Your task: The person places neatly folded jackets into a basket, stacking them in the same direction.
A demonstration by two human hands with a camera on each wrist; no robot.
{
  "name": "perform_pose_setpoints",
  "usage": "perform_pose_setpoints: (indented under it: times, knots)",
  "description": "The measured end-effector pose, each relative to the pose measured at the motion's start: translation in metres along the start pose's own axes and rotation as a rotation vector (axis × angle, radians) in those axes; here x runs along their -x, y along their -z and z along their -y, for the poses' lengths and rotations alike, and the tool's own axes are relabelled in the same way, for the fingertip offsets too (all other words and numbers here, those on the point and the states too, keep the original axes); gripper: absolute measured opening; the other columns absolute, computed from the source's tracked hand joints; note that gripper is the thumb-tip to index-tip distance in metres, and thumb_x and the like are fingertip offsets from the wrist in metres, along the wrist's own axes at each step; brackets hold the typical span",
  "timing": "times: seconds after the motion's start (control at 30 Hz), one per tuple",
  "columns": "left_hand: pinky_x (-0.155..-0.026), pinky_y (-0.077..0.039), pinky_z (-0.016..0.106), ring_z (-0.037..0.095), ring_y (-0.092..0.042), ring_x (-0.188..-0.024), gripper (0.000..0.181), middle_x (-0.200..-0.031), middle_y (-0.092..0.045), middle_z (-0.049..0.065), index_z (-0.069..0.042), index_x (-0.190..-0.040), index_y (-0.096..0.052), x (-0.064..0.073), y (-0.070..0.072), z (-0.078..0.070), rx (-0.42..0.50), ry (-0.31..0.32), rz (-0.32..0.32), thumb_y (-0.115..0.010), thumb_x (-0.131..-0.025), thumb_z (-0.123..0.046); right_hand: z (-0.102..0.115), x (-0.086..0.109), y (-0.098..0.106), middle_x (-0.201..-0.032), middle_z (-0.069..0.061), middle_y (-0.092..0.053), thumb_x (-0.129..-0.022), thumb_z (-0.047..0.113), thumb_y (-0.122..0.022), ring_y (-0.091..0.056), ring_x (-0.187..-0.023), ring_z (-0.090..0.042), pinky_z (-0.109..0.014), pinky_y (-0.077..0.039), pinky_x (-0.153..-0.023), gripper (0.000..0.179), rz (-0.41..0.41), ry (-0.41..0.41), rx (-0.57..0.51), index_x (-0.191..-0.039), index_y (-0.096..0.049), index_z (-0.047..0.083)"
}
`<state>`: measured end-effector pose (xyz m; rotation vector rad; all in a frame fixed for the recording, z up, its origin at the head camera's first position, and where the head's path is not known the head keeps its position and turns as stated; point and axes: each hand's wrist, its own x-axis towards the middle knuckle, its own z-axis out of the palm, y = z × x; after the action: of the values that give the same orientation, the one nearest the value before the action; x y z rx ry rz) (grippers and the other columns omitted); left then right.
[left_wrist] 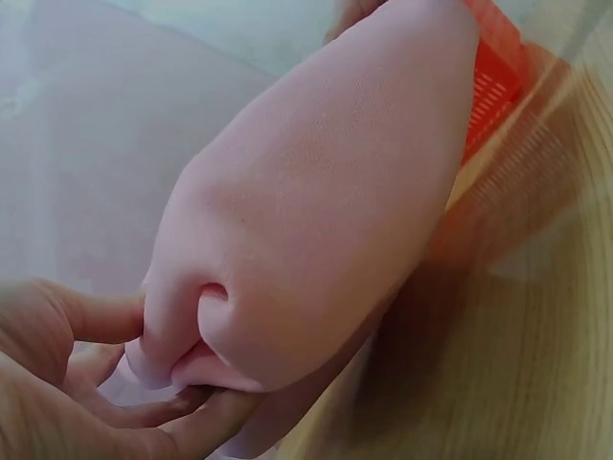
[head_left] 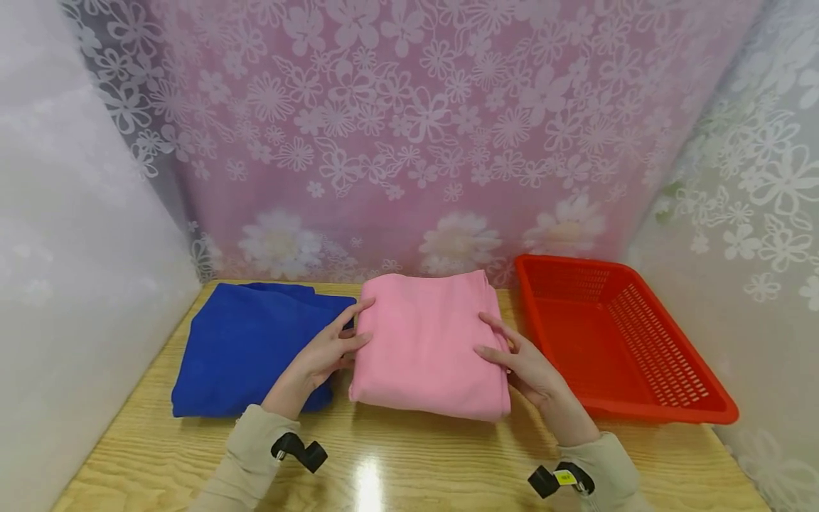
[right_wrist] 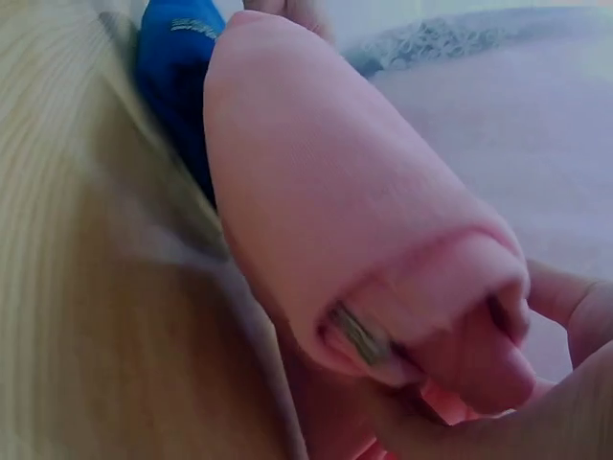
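Note:
A folded pink cloth is held between both hands, its near edge apparently raised off the table. My left hand grips its left side, thumb on top and other fingers partly hidden under it. On the opposite side my right hand pinches the layered edge in the same way. The right wrist view shows rolled layers of the pink cloth and a small tag inside the fold. Doubled folds of the pink cloth appear by the left fingers in the left wrist view.
A folded blue cloth lies on the wooden table, left of the pink one. To the right stands a red plastic basket with perforated sides. A flowered curtain hangs behind the table, with pale sheets at both sides.

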<state>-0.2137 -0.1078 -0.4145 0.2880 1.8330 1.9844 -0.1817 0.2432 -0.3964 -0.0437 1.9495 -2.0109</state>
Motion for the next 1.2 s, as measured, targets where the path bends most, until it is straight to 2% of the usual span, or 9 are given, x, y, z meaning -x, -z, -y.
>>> perform_pose_setpoints:
  times: [0.13,0.3,0.4,0.57,0.77,0.93,1.07,1.2]
  knots:
    - [-0.089,-0.055,0.038,0.023,-0.062,-0.117,0.066,-0.154,-0.039,0.023,-0.035,-0.161,-0.027,0.002,0.001,-0.011,-0.01,-0.018,0.033,-0.056,-0.105,-0.014,0.015,0.009,0.007,-0.137,-0.011,-0.05,-0.1,0.016,-0.064,-0.064,-0.106,-0.02,-0.037,-0.057,-0.09,0.071,0.043,-0.009,0.052,-0.162,-0.029,0.023]
    - [-0.094,-0.054,0.04,0.025,-0.059,-0.124,0.068,-0.157,-0.037,0.021,-0.036,-0.161,-0.026,0.0,-0.003,-0.022,-0.002,-0.031,0.065,-0.057,-0.105,-0.015,0.027,0.019,0.017,-0.147,-0.015,-0.04,-0.102,0.019,-0.062,-0.055,-0.117,-0.025,-0.041,-0.051,-0.096,0.07,0.075,-0.008,0.085,-0.162,-0.028,0.027]
    - [-0.093,-0.055,0.04,0.026,-0.058,-0.125,0.068,-0.156,-0.038,0.022,-0.037,-0.161,-0.026,-0.002,-0.009,-0.028,0.014,-0.042,0.084,-0.057,-0.105,-0.013,0.034,0.024,0.023,-0.146,-0.015,-0.039,-0.102,0.018,-0.061,-0.055,-0.118,-0.026,-0.042,-0.051,-0.097,0.069,0.081,0.0,0.089,-0.162,-0.028,0.028]
    - [-0.097,-0.054,0.044,0.032,-0.055,-0.131,0.068,-0.156,-0.038,0.019,-0.038,-0.16,-0.028,-0.01,-0.026,-0.04,-0.008,-0.077,0.088,-0.058,-0.104,-0.014,0.047,0.034,0.036,-0.138,-0.009,-0.046,-0.102,0.014,-0.06,-0.061,-0.112,-0.024,-0.039,-0.054,-0.094,0.067,0.063,0.024,0.088,-0.161,-0.03,0.03]
    - [-0.097,-0.054,0.045,0.033,-0.052,-0.134,0.066,-0.155,-0.039,0.013,-0.04,-0.158,-0.034,-0.025,-0.053,-0.054,-0.003,-0.136,0.082,-0.06,-0.103,-0.013,0.065,0.049,0.061,-0.137,-0.005,-0.046,-0.105,0.011,-0.055,-0.063,-0.108,-0.021,-0.036,-0.057,-0.09,0.064,0.072,0.083,0.071,-0.16,-0.03,0.032]
    - [-0.097,-0.054,0.049,0.033,-0.052,-0.133,0.065,-0.153,-0.041,0.014,-0.039,-0.156,-0.038,-0.04,-0.085,-0.064,0.009,-0.18,0.073,-0.062,-0.102,-0.012,0.08,0.064,0.091,-0.138,-0.001,-0.045,-0.106,0.006,-0.048,-0.066,-0.104,-0.018,-0.033,-0.059,-0.086,0.064,0.106,0.141,0.035,-0.161,-0.027,0.031]
    - [-0.095,-0.055,0.046,0.033,-0.055,-0.131,0.065,-0.151,-0.043,0.015,-0.038,-0.155,-0.04,-0.052,-0.114,-0.069,0.054,-0.219,0.091,-0.062,-0.101,-0.01,0.089,0.075,0.118,-0.14,0.002,-0.041,-0.106,0.004,-0.047,-0.066,-0.102,-0.015,-0.031,-0.059,-0.082,0.064,0.068,0.167,0.059,-0.162,-0.027,0.031]
    - [-0.088,-0.057,0.038,0.029,-0.059,-0.123,0.066,-0.147,-0.048,0.015,-0.036,-0.155,-0.041,-0.067,-0.144,-0.068,0.103,-0.262,0.114,-0.063,-0.1,-0.007,0.092,0.085,0.148,-0.141,0.008,-0.035,-0.107,0.006,-0.046,-0.066,-0.099,-0.015,-0.03,-0.06,-0.077,0.064,0.005,0.158,0.087,-0.161,-0.028,0.034]
